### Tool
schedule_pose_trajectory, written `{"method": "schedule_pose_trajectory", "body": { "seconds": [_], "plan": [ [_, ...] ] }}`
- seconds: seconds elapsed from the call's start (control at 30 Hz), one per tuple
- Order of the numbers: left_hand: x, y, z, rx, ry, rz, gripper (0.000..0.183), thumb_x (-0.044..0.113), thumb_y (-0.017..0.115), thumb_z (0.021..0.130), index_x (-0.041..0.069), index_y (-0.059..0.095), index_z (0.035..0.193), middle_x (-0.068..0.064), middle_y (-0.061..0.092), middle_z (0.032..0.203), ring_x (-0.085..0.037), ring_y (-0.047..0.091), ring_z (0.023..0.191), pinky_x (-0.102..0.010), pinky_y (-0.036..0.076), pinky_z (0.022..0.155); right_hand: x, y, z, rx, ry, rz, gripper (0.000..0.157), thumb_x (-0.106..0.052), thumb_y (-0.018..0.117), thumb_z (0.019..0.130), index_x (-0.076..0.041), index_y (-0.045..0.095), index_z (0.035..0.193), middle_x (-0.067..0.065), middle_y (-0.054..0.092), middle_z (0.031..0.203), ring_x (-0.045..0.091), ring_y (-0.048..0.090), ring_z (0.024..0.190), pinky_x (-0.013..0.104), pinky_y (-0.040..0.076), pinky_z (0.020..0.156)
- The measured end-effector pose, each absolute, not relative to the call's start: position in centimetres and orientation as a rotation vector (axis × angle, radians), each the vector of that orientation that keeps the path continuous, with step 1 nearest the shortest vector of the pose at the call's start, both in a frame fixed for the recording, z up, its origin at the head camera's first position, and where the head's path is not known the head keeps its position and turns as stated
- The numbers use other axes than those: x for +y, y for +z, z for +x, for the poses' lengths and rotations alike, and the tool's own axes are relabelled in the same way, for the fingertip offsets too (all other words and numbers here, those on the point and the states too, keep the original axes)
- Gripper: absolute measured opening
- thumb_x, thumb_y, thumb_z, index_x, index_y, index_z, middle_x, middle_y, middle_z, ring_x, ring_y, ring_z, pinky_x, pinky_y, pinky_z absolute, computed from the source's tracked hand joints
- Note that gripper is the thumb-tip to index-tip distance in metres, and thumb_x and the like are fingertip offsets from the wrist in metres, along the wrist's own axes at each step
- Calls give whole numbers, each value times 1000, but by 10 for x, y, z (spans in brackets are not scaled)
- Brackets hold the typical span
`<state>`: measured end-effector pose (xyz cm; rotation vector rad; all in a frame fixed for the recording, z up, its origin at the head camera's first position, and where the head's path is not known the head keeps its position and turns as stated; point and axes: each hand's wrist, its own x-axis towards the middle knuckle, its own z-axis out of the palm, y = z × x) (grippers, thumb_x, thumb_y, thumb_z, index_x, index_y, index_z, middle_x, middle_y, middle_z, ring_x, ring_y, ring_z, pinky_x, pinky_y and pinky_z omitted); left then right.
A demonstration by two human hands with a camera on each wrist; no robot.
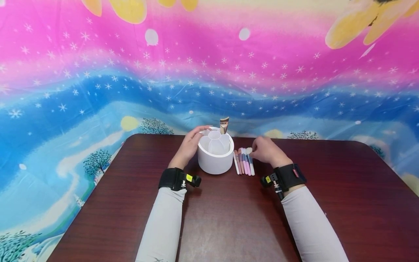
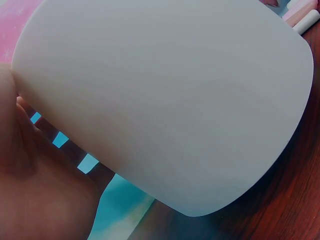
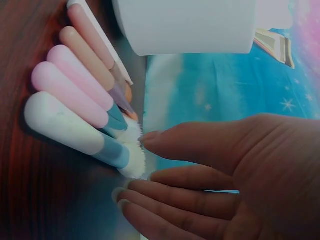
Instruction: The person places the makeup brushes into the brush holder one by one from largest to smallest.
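Note:
My left hand (image 1: 190, 143) grips the left side of a round white brush holder (image 1: 214, 165), its fingertips at the rim. In the left wrist view the holder's smooth wall (image 2: 170, 110) fills most of the picture. A flat makeup brush with a gold-toned head (image 1: 224, 125) stands up inside the holder. Several makeup brushes lie side by side just right of it, with white, pink and tan handles. My right hand (image 1: 268, 150) is at the bristle end of the rightmost white-handled brush (image 3: 65, 122). Its thumb and fingers are apart, near the bristles, pinching nothing visible.
A dark red-brown wooden table (image 1: 226, 225) carries everything. Behind it hangs a pink and blue printed cloth (image 1: 209, 83) with snowflakes and trees. Inside the holder, a pale divider (image 1: 216, 140) takes up part of the opening.

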<state>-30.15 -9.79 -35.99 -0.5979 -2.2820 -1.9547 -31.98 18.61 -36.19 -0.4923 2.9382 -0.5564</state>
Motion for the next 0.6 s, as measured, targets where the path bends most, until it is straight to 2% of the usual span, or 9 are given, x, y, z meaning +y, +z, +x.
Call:
{"method": "schedule_pose_trajectory", "body": {
  "seconds": [0.23, 0.37, 0.47, 0.6],
  "plan": [
    [-98, -360, -301, -2294, -1938, -596, 33, 9, 34, 99, 3, 55, 124, -8, 46, 138, -14, 37, 125, -46, 29, 104, 185, -363, -317, 2912, -505, -430, 17, -16, 65, 84, -5, 66, 71, 4, 55, 61, 19, 47, 56, 33, 39, 54],
    [-98, -360, -301, -2290, -1932, -600, 33, 9, 34, 99, 4, 56, 123, -8, 46, 138, -14, 36, 125, -46, 28, 104, 185, -366, -317, 2902, -506, -421, 29, -16, 64, 84, -10, 55, 57, 1, 49, 53, 16, 40, 48, 31, 35, 50],
    [-98, -360, -301, -2285, -1932, -605, 32, 9, 34, 99, 3, 56, 122, -8, 46, 138, -13, 37, 125, -46, 28, 104, 185, -369, -318, 2901, -509, -411, 35, -15, 64, 84, -14, 48, 53, -1, 44, 50, 15, 37, 46, 30, 33, 48],
    [-98, -359, -301, -2278, -1940, -609, 32, 9, 35, 99, 3, 56, 124, -8, 47, 137, -14, 38, 124, -45, 28, 105, 186, -371, -318, 2903, -512, -403, 31, -15, 65, 84, -11, 53, 56, -1, 46, 51, 16, 40, 47, 31, 34, 49]
  ]
}}
